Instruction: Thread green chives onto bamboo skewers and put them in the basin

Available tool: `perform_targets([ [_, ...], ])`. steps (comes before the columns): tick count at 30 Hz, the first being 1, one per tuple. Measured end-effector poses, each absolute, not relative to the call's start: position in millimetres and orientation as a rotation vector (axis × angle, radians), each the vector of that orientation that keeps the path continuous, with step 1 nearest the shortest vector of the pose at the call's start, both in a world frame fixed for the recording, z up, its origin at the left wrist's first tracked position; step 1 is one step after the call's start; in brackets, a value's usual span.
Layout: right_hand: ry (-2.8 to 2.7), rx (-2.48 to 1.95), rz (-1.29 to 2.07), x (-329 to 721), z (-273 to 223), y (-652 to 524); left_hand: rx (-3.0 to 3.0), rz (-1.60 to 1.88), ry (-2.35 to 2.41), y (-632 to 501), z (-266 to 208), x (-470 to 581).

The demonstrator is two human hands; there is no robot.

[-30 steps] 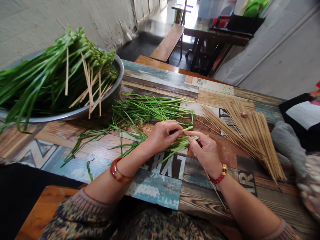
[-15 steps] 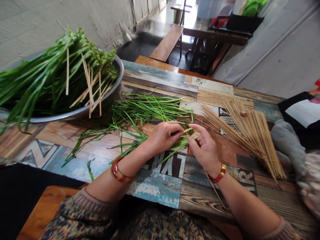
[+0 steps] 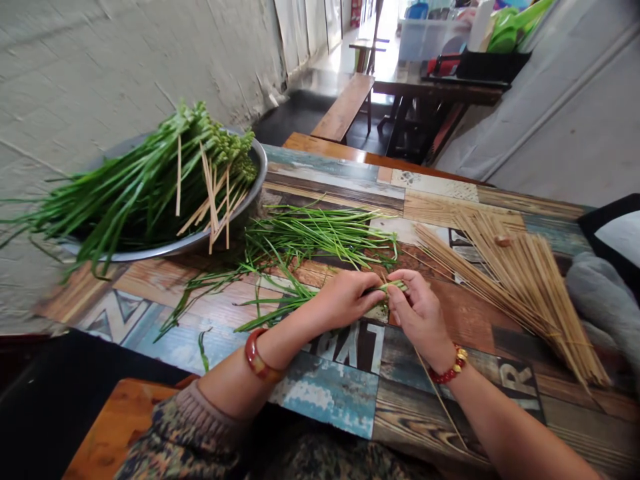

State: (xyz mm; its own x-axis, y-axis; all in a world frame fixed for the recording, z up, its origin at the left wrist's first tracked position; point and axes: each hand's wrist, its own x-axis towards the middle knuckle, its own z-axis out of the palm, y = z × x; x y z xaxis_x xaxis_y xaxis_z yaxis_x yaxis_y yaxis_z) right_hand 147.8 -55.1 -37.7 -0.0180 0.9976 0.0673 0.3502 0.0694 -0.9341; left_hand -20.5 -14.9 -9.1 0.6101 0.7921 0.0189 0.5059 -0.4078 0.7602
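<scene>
My left hand (image 3: pixel 350 297) and my right hand (image 3: pixel 420 312) meet over the table. Both are closed on a small bunch of garlic chives (image 3: pixel 394 286), pinching it near the pale stem ends. The green leaves trail out to the left under my left forearm. One thin bamboo skewer (image 3: pixel 440 397) runs from beneath my right hand toward the table's near edge; whether my fingers grip it is hidden. Just beyond my hands lies a loose pile of chives (image 3: pixel 320 233). To the right, many bamboo skewers (image 3: pixel 543 293) lie fanned out.
A metal basin (image 3: pixel 264 175) at the left holds chives in bulk, with several skewers sticking out over its rim. Stray leaves (image 3: pixel 203 350) lie on the patterned table (image 3: pixel 325 400). A grey cloth-like thing (image 3: pixel 597 290) is at the right edge. Beyond stand a bench (image 3: pixel 345 110) and another table.
The view has tilted up and shifted left. My left fingers have closed in around the stems, and the two hands hold the chives closer together.
</scene>
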Motion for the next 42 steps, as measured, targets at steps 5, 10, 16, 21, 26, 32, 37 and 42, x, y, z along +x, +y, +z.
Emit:
perform_targets([
  [5,-1.56,-1.452,0.945,146,-38,-51,2.111,0.48,1.012,-13,-6,-23],
  [10,-1.579,-1.385,0.979,145,-35,-50,2.156,0.774,1.187,5,-1,-43],
  [16,-1.552,-1.367,1.009,144,-35,-53,2.5,0.781,1.298,22,-12,-57],
  [21,-1.548,-1.348,1.024,144,-36,-52,2.711,0.562,1.358,21,-12,-53],
  [26,-1.516,-1.342,1.067,144,-36,-50,2.687,0.686,1.35,18,-7,-46],
  [32,-1.444,-1.356,1.132,143,-35,-50,2.246,0.905,1.215,10,-12,-37],
  [37,-1.413,-1.364,1.103,142,-34,-52,2.072,0.922,1.155,3,-9,-29],
  [42,-1.44,-1.375,1.043,143,-33,-54,2.03,0.904,1.12,0,-3,-25],
])
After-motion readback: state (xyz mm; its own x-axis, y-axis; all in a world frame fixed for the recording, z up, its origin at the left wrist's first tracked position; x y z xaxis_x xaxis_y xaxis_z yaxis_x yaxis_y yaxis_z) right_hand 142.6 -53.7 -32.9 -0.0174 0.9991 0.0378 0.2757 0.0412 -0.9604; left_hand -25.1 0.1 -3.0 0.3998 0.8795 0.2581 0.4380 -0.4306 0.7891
